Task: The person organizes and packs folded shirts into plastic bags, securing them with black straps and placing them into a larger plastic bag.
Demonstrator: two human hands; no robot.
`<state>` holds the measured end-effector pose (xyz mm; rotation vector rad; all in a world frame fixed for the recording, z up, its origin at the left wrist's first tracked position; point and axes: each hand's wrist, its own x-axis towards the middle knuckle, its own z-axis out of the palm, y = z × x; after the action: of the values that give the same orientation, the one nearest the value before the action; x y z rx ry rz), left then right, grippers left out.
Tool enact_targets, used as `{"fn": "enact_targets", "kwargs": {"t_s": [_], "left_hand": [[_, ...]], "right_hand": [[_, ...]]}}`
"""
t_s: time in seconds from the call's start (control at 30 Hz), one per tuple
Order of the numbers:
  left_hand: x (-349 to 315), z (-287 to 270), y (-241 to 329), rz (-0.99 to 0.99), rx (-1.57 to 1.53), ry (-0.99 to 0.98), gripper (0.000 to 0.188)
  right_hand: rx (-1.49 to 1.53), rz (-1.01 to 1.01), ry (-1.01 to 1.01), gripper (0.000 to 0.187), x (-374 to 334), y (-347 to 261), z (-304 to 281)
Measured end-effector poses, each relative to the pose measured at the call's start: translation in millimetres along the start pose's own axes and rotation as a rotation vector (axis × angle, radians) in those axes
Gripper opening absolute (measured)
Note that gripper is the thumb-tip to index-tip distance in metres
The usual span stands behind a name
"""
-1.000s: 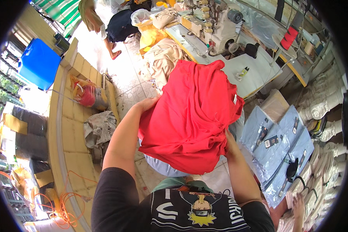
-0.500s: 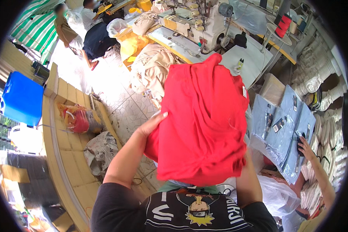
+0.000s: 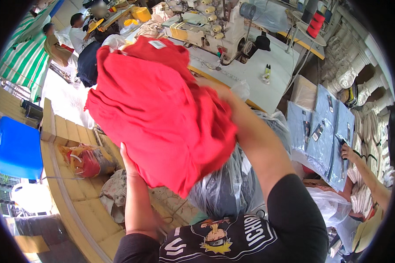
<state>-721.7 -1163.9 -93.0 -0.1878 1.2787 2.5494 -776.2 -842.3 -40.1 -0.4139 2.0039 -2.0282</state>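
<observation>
Here your two hands carry a bundle of red cloth (image 3: pixel 162 118), raised above a clear plastic bag of dark garments (image 3: pixel 232 184). Your left hand (image 3: pixel 128 161) presses flat against the bundle's lower left edge, palm under the fabric. Your right hand (image 3: pixel 215 87) reaches over the top right side, its fingers buried in the folds, so you cannot tell their grip. Beyond the bundle stands a sewing machine (image 3: pixel 215 30) on a white table (image 3: pixel 267 90), near its far edge.
</observation>
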Motion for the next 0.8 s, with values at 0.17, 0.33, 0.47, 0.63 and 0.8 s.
{"fn": "enact_targets", "kwargs": {"t_s": [0.17, 0.33, 0.47, 0.63, 0.8], "left_hand": [[81.6, 12.3, -25.5, -0.008, -0.024, -0.005, 0.075], [167.9, -51.3, -100.1, -0.132, 0.111, 0.064, 0.072], [133.2, 17.2, -95.0, -0.205, -0.041, -0.101, 0.07], [179.0, -44.6, -130.9, -0.191, 0.203, 0.01, 0.075], [151.6, -20.8, -118.1, -0.214, 0.116, -0.036, 0.071]], "right_hand": [[0.181, 0.298, 0.173, 0.053, 39.3, -1.6, -25.2], [-0.472, 0.256, 0.467, 0.056, 55.3, 104.1, -36.6], [-0.619, 0.29, 0.614, 0.065, 51.6, 130.4, -43.4], [-0.804, 0.325, 0.748, 0.058, 41.0, 127.5, -37.2], [-0.935, -0.354, 0.978, 0.048, 11.6, 84.5, 7.3]]}}
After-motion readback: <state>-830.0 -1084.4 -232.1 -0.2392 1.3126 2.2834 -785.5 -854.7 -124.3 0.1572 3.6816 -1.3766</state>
